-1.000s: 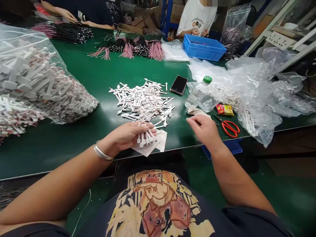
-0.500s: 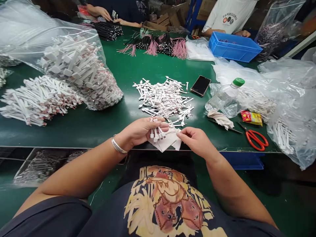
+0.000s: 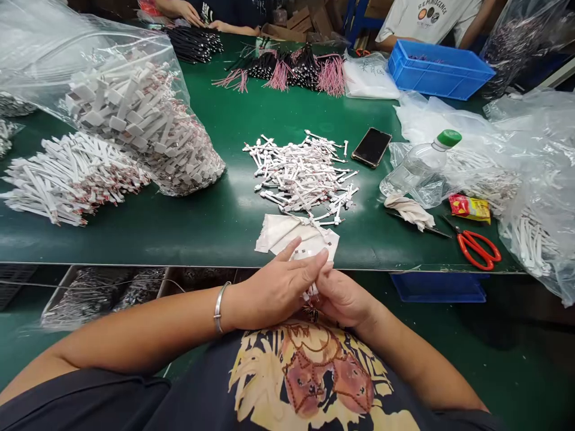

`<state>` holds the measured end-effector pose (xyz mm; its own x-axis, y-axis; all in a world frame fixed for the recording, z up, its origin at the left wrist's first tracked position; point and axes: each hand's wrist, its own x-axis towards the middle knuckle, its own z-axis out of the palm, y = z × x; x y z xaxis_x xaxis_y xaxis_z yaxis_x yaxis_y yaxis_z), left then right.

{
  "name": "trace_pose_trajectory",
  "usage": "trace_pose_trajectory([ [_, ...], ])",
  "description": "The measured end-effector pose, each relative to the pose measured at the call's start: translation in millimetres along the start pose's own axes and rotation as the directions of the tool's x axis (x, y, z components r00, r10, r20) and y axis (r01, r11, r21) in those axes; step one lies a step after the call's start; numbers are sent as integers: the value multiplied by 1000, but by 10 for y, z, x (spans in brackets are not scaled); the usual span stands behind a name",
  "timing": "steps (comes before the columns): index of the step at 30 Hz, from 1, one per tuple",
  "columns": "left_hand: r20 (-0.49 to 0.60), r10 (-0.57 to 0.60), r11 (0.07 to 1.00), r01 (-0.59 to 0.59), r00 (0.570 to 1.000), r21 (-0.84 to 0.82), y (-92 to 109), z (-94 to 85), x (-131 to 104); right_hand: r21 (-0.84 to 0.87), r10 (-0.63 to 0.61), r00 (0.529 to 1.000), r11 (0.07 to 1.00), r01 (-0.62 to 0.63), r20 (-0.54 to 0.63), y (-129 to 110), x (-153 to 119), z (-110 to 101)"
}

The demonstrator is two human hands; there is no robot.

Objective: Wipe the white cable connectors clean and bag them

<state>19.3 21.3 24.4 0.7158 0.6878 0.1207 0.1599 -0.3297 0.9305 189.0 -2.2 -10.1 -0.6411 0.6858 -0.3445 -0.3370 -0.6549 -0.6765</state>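
Observation:
My left hand (image 3: 281,288) and my right hand (image 3: 345,296) meet in front of my shirt, just off the table's front edge. White connector pieces (image 3: 309,292) show between the palms. The right hand's fingers are curled round them, while the left hand lies over them with its fingers fairly straight. Beyond the hands a white cloth (image 3: 278,233) lies at the edge, with a few white pieces on it. Behind the cloth spreads a loose pile of short white cables (image 3: 305,173).
On the left are a big clear bag of white cables (image 3: 144,120) and a loose heap (image 3: 67,179). To the right lie a phone (image 3: 372,147), a bottle (image 3: 417,167), red scissors (image 3: 478,248) and plastic bags (image 3: 539,179). A blue bin (image 3: 440,72) stands behind.
Both hands have drawn back from over the cloth towards my body and come together. The white pieces that lay in my left hand now sit between both hands. More of the cloth shows.

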Motion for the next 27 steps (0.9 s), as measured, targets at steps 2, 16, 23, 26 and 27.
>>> trace_pose_trajectory([
  [2,32,40,996,-42,999,82,-38,18,-46,-13,23,1000,1000,-23,7,26,5,-16],
  [16,-570,-445,779,-15,691,-626,14,30,-248,174,220,975,962,-209,-44,-43,31,53],
  [23,-161,-663,533,310,731,-787,-35,-56,-200,191,239,968,949,-250,81,-28,25,92],
  [26,-139,-657,619,424,741,-661,-45,-60,-162,181,258,963,946,-268,80,0,19,110],
  [27,-152,-658,644,445,738,-622,-50,-59,-153,178,258,964,947,-266,68,9,16,114],
])
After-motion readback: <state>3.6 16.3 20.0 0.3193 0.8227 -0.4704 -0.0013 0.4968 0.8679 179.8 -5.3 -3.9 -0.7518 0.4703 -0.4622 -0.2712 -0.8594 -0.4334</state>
